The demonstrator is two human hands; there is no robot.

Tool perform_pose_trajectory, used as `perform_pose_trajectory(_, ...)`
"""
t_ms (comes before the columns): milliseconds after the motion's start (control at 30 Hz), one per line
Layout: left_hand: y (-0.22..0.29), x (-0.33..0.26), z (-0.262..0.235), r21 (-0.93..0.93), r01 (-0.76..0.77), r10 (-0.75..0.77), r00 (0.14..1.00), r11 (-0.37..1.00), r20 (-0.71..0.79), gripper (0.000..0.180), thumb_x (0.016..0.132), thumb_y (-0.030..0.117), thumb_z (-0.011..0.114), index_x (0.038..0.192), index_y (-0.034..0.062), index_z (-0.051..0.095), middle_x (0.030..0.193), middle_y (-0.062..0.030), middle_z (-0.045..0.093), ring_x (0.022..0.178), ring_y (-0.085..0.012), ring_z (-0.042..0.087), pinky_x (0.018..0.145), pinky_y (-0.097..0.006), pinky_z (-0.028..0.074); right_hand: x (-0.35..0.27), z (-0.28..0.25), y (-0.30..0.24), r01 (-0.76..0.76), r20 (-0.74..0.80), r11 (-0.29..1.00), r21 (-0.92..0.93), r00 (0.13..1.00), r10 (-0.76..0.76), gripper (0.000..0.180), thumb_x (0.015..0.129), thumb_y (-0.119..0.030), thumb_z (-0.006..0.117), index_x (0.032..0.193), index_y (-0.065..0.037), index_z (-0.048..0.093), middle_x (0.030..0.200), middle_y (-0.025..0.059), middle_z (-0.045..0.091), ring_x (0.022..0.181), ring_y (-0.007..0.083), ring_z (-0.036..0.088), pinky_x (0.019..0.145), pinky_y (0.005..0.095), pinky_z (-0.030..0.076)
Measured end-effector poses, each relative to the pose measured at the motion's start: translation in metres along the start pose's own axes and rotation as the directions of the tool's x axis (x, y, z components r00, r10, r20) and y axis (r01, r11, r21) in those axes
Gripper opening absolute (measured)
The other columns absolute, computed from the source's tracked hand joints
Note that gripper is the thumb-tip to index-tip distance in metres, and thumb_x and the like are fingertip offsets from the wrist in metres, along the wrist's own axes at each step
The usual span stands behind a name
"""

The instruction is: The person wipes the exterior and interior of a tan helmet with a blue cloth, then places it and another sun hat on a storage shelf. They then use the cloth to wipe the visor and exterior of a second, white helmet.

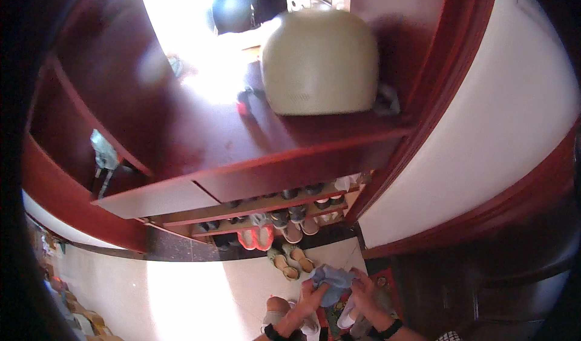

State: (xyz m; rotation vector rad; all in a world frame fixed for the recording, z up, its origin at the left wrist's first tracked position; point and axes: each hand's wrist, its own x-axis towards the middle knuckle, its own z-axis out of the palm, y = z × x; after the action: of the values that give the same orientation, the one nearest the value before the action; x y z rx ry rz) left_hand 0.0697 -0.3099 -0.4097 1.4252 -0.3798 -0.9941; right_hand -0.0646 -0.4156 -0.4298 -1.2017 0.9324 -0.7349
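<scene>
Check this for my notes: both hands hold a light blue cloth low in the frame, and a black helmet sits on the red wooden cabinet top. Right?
Not quite. In the head view the helmet is cream, not black. It does sit on the red cabinet top, and the left hand and right hand hold the light blue cloth.

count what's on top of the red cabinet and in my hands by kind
Rounded cream helmet on the dark red wooden cabinet top: 1
Small red object beside the helmet: 1
Crumpled light blue cloth, held by left hand and right hand: 1
Total: 3
</scene>
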Motion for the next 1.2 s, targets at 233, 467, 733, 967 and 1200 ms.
perform_pose_trajectory(233,0.087,-0.104,-0.015,0.059,0.107,-0.097,0.985,0.993,-0.142,0.023,0.082,0.019,0.06,0.093,-0.0005,0.064,0.077,-0.0003,0.063,0.072,-0.0084,0.055,0.064,-0.025,0.047,-0.075,0.009,-0.095,-0.021,0.475,0.958,-0.285,0.866,0.16,0.027,0.083,-0.007,0.057,0.109,0.002,0.06,0.083,0.0057,0.066,0.074,0.0109,0.059,0.068,0.0267,0.048)
perform_pose_trajectory(467,0.194,-0.172,-0.025,-0.034,0.068,-0.072,0.991,0.997,-0.116,0.024,0.091,0.018,0.052,0.098,-0.0024,0.062,0.088,-0.0019,0.063,0.082,-0.0101,0.057,0.073,-0.026,0.047,-0.104,0.069,-0.259,-0.073,0.485,0.993,-0.096,0.868,0.111,0.015,0.09,-0.003,0.048,0.095,0.002,0.061,0.08,-0.0004,0.061,0.074,0.0069,0.054,0.07,0.0239,0.047)
perform_pose_trajectory(733,0.271,-0.217,-0.033,0.203,0.095,-0.064,0.986,0.974,-0.152,0.025,0.094,0.016,0.045,0.096,-0.0023,0.062,0.084,0.0009,0.059,0.078,-0.0079,0.051,0.07,-0.025,0.043,-0.129,0.108,-0.331,-0.293,0.592,0.949,0.119,0.788,0.169,0.02,0.097,-0.015,0.043,0.105,-0.003,0.058,0.093,-0.0014,0.061,0.081,0.0062,0.056,0.073,0.0227,0.047)
perform_pose_trajectory(967,0.306,-0.233,-0.023,0.328,-0.043,0.103,0.98,0.944,-0.168,0.029,0.094,0.019,0.046,0.1,-0.0046,0.061,0.084,-0.0053,0.066,0.078,-0.0114,0.057,0.071,-0.028,0.046,-0.121,0.105,-0.357,-0.533,0.698,0.833,0.151,0.654,0.292,0.026,0.097,-0.024,0.042,0.105,-0.004,0.057,0.098,0.0029,0.061,0.088,0.0104,0.057,0.082,0.0259,0.047)
perform_pose_trajectory(1200,0.324,-0.243,0.005,0.132,-0.023,0.078,0.902,0.991,-0.426,0.03,0.094,0.02,0.047,0.089,-0.0039,0.065,0.079,0.0,0.061,0.074,-0.0087,0.052,0.068,-0.026,0.043,-0.1,0.081,-0.4,-0.85,0.863,0.512,0.122,0.346,0.368,0.024,0.093,-0.021,0.051,0.106,-0.002,0.058,0.102,0.0068,0.06,0.092,0.0129,0.057,0.083,0.0274,0.046)
